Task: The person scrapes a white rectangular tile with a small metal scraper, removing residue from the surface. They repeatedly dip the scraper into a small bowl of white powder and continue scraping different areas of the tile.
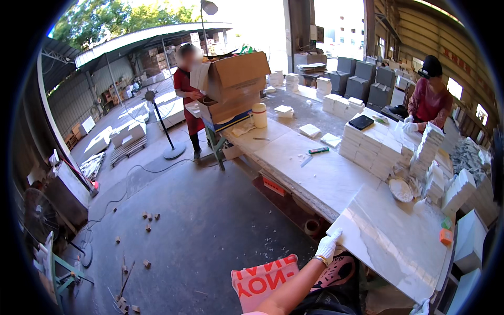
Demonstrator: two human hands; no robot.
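Observation:
A large, glossy white-grey marble slab (388, 239) lies at the near right, its near part reaching past the table edge toward me. My left hand (328, 247), in a white knit glove, grips the slab's left corner, the thumb on top and the fingers partly hidden by the edge. At the lower rim of the picture, only a small part of my right hand (420, 307) shows, gloved in white, against the slab's near edge. Its fingers are mostly hidden. A white bowl of pale paste (401, 190) stands just beyond the slab.
Stacked white tiles (370, 149) and a green-handled scraper (318, 150) are on the long worktable (283, 152). An orange block (445, 237) lies right of the slab. One co-worker (430, 100) stands at the far right, another (190, 100) behind a cardboard box (236, 79). A fan (163, 126) stands left.

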